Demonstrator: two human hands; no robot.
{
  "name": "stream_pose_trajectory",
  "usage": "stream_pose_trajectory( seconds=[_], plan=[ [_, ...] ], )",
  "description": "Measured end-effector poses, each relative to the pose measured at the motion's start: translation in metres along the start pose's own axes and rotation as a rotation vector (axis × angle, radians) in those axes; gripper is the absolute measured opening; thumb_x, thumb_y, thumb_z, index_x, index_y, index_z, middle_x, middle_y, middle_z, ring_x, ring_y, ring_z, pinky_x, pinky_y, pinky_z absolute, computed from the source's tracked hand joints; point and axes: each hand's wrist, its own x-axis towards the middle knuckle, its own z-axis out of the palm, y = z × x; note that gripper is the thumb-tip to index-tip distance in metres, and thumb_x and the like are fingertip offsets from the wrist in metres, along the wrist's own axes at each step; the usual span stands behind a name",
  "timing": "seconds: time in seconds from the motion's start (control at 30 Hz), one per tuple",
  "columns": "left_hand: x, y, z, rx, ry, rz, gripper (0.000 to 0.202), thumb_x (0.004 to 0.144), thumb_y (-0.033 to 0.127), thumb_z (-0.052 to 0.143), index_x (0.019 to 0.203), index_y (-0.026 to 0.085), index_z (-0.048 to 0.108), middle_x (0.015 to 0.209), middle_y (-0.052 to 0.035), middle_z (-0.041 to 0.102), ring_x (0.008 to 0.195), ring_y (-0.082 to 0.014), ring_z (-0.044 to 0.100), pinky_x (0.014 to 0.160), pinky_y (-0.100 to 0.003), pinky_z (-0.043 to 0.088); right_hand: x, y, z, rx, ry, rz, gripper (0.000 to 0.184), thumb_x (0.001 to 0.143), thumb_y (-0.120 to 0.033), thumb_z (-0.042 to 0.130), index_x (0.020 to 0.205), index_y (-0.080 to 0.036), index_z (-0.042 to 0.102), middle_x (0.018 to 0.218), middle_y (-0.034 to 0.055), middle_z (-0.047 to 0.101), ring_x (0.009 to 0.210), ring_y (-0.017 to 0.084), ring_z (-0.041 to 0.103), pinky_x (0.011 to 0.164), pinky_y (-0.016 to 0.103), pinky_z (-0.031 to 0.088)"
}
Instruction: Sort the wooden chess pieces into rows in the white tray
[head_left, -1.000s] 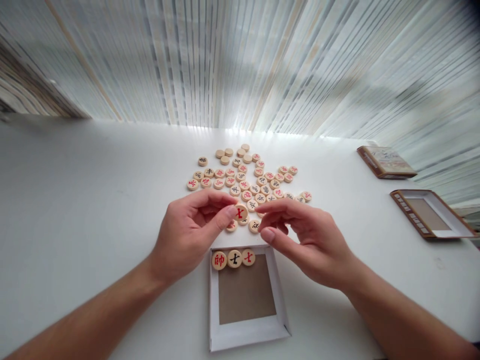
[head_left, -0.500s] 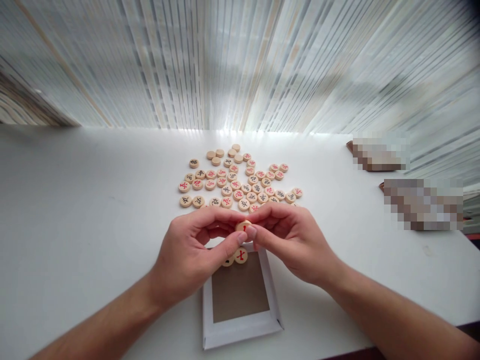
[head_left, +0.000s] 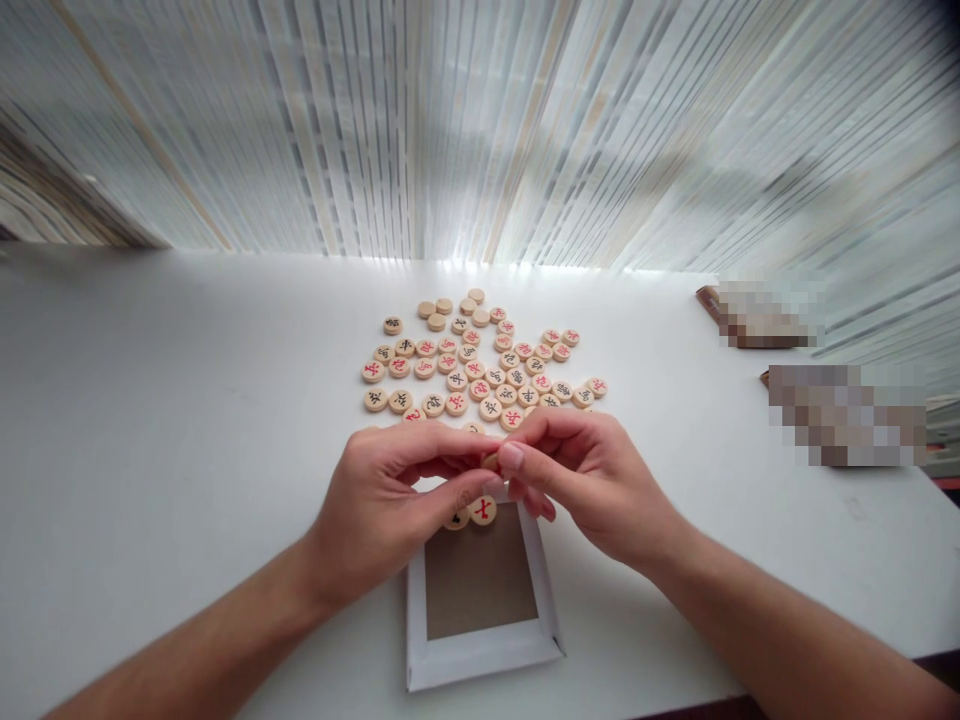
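We find a white worktop [head_left: 187, 400] filling most of the frame, a striped curtain [head_left: 450, 130] behind it across the top. Near centre lies a spread of round pieces [head_left: 478, 389] marked in red or black, a few plain. At lower centre sits a white-walled tray [head_left: 484, 595] with a brown base. Over its upper end we record the left hand [head_left: 390, 485], half curled, thumb parted from forefinger, and the right hand [head_left: 589, 470], thumb and forefinger closed in a pinch. Two brown objects [head_left: 847, 415] at right are pixelated. At the tray's top end we note a red-marked piece [head_left: 483, 510] and a black-marked piece [head_left: 456, 520], the latter partly covered by the left thumb. Between the hands is a held piece [head_left: 490, 462], mostly hidden, pinched by the right; whether the left also grips it, we cannot tell.
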Motion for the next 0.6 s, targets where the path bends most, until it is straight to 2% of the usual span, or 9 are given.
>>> stream_pose_trajectory(
  seconds=[0.13,0.23,0.43,0.5,0.6],
  plan=[
    [0.002,0.003,0.004,-0.178,0.0,-0.131,0.024,0.085,0.015,0.089,0.103,0.03,0.091,0.092,-0.0006,0.088,0.077,-0.0216,0.085,0.074,-0.028,0.074,0.0,0.002,-0.001,0.061,-0.02,0.005,0.024,0.08,-0.036,0.096,0.079,-0.018,0.079,0.065,0.0015,0.074,0.05,0.011,0.061,0.047,0.021,0.05],
    [0.004,0.007,0.005,-0.263,0.003,-0.204,0.019,0.085,0.021,0.09,0.103,0.028,0.091,0.085,-0.0019,0.087,0.069,-0.0239,0.085,0.067,-0.031,0.075,0.001,0.003,-0.002,0.092,-0.032,0.014,0.021,0.082,-0.034,0.095,0.09,-0.019,0.084,0.069,0.0028,0.077,0.052,0.012,0.064,0.048,0.021,0.052],
    [0.003,0.01,0.002,-0.374,-0.023,-0.336,0.021,0.088,0.036,0.089,0.101,0.02,0.089,0.088,-0.0077,0.087,0.073,-0.0285,0.086,0.074,-0.038,0.076,0.001,0.004,0.0,0.166,-0.031,0.039,0.028,0.07,-0.017,0.101,0.093,-0.019,0.086,0.069,0.0007,0.077,0.054,0.01,0.066,0.053,0.018,0.056],
    [0.002,0.01,0.002,-0.362,-0.01,-0.375,0.023,0.089,0.037,0.088,0.101,0.018,0.088,0.086,-0.008,0.087,0.073,-0.0273,0.086,0.071,-0.036,0.075,0.001,0.006,0.001,0.187,-0.049,0.033,0.03,0.068,-0.013,0.102,0.092,-0.019,0.085,0.07,0.0006,0.078,0.058,0.01,0.069,0.056,0.016,0.057],
    [0.0,0.01,0.003,-0.302,0.015,-0.418,0.02,0.09,0.035,0.087,0.097,0.016,0.086,0.079,-0.0056,0.086,0.069,-0.022,0.085,0.065,-0.026,0.073,0.0,0.01,0.003,0.162,-0.064,0.018,0.034,0.067,-0.01,0.102,0.093,-0.019,0.084,0.075,0.001,0.08,0.065,0.011,0.074,0.06,0.015,0.059]
  ],
)
